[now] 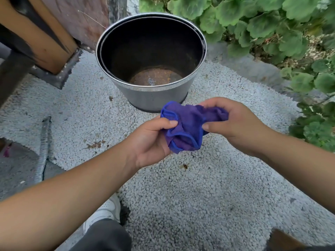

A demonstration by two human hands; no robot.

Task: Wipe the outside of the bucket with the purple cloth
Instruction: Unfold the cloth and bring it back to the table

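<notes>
A grey metal bucket [154, 96] stands upright on the pebbled ground, its dark inside rusty at the bottom. In front of it I hold a crumpled purple cloth [186, 126] with both hands. My left hand [152, 140] pinches its left side between thumb and fingers. My right hand [233, 122] grips its right side. The cloth hangs just short of the bucket's near wall and does not touch it.
White pebbled paving [181, 187] covers the ground. A brown wooden post [41, 38] with a metal base plate stands at the left of the bucket. Green leafy plants [272, 24] fill the right side. A white shoe [105, 212] and dark trouser leg show below.
</notes>
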